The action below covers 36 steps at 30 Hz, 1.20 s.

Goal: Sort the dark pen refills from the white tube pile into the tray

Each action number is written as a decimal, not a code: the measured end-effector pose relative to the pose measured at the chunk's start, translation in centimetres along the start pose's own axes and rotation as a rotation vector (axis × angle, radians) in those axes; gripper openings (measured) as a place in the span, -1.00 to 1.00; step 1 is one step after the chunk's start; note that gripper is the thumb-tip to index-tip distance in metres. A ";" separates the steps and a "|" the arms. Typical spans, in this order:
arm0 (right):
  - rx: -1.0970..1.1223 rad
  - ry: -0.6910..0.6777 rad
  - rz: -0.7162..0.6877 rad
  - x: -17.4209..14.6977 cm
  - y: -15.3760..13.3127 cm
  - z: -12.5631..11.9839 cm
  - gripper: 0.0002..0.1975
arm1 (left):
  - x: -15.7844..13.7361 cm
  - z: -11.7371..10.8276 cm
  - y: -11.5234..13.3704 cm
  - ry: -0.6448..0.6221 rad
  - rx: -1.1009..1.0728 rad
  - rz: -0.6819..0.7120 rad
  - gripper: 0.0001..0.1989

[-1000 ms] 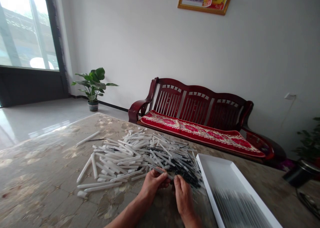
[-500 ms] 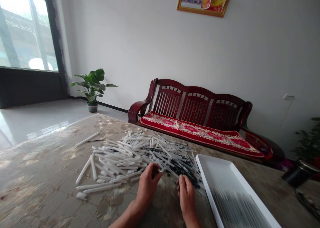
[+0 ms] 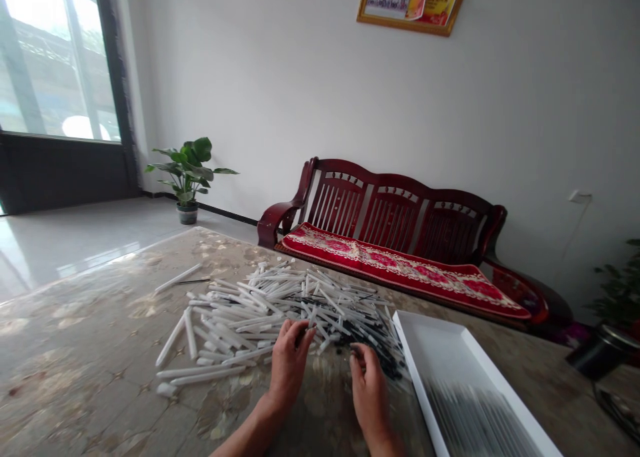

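Observation:
My left hand is closed in a pinch at the near edge of the pile, with a short pale pen tube sticking up from its fingertips. To its right, my right hand has thumb and forefinger pinched together on a small dark piece, too small to make out fully. In front of both hands lies a loose heap of white pen barrels. Thin black pen parts are mixed in on its right side.
A white open box with a row of slim clear-grey pens stands at the right. One stray white barrel lies at the far left of the patterned tabletop. Behind are a wooden bench and a dark cylinder.
My left hand has lifted slightly and tipped the pale tube upward. My right hand has turned and risen a little, its fingertips now showing a dark piece.

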State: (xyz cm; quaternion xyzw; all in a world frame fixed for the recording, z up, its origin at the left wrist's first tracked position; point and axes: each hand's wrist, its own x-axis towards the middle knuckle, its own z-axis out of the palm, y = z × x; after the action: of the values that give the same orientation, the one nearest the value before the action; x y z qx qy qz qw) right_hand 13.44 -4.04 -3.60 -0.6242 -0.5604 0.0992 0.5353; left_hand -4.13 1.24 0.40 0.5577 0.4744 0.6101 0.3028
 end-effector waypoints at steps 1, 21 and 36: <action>-0.025 -0.005 -0.045 0.1 0.1 0.2 -0.73 | 0.0 0.2 0.1 0.016 -0.060 -0.066 -0.70; -0.829 -0.457 -0.658 3.9 -3.0 3.3 -0.73 | 0.5 1.3 -0.6 0.056 -0.536 -0.559 -0.43; 0.266 -0.080 0.189 4.0 -1.9 2.3 -0.63 | 0.2 1.9 -0.5 0.065 -0.877 -0.728 -0.50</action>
State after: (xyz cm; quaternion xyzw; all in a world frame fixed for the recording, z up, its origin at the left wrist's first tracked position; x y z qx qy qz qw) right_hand 12.07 0.12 -1.19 -0.5934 -0.5019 0.2473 0.5786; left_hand -2.40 2.13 -0.13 0.1615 0.3474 0.6231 0.6819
